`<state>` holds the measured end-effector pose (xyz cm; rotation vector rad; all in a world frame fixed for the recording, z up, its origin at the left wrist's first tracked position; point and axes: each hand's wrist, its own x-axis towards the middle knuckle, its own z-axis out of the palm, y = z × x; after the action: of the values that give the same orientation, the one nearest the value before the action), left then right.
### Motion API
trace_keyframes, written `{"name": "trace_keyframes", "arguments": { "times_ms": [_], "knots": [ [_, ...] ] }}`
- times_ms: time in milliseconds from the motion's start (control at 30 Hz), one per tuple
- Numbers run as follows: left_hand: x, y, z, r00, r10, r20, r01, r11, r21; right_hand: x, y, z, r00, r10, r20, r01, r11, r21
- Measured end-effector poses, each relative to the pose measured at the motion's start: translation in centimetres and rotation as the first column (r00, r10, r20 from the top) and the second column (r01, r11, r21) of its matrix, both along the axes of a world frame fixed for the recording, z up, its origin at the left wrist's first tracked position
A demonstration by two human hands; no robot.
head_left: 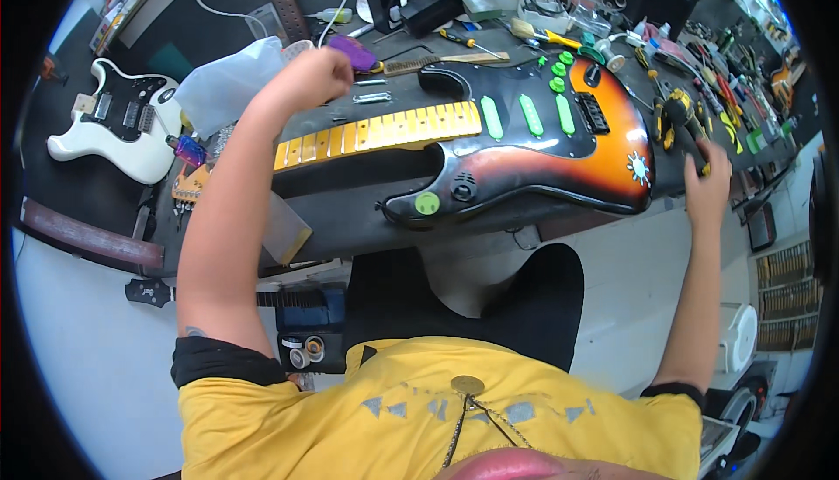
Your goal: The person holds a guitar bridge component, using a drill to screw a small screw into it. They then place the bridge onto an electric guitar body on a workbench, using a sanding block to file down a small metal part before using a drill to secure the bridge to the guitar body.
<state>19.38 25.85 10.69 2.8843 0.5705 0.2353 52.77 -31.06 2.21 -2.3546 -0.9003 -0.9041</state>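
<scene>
An electric guitar with a sunburst body (533, 165) lies face up across the bench, its maple neck (376, 130) pointing left. Light green pickup covers and knobs stand out on its black pickguard. Above the neck is my left hand (322, 78), fingers curled closed beside a purple cloth (354, 53); what they hold, if anything, is hidden. No strings are visible over the fretboard. Past the body's right end, my right hand (710, 172) has its fingers around the handle of a yellow-and-black tool (682, 117), which looks like pliers.
A white guitar body (127, 126) lies at the left near a white plastic bag (229, 85). Behind the sunburst guitar are a wooden-handled brush (446, 61), a screwdriver (468, 41) and cables. Many hand tools crowd the right side. The bench's front edge runs above my legs.
</scene>
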Motion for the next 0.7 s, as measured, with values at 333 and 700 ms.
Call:
{"name": "trace_keyframes", "arguments": {
  "times_ms": [333,700],
  "knots": [
    [-1.6,1.9,-4.2,0.956,-0.138,-0.259,0.114,0.988,-0.105,-18.8,-2.7,-12.2,0.85,0.107,-0.515,0.131,0.905,0.405],
    [-3.2,4.3,-5.2,0.979,-0.205,-0.012,0.204,0.978,-0.048,-23.3,3.8,-5.4,0.867,0.272,-0.417,-0.118,0.926,0.359]
  ]
}}
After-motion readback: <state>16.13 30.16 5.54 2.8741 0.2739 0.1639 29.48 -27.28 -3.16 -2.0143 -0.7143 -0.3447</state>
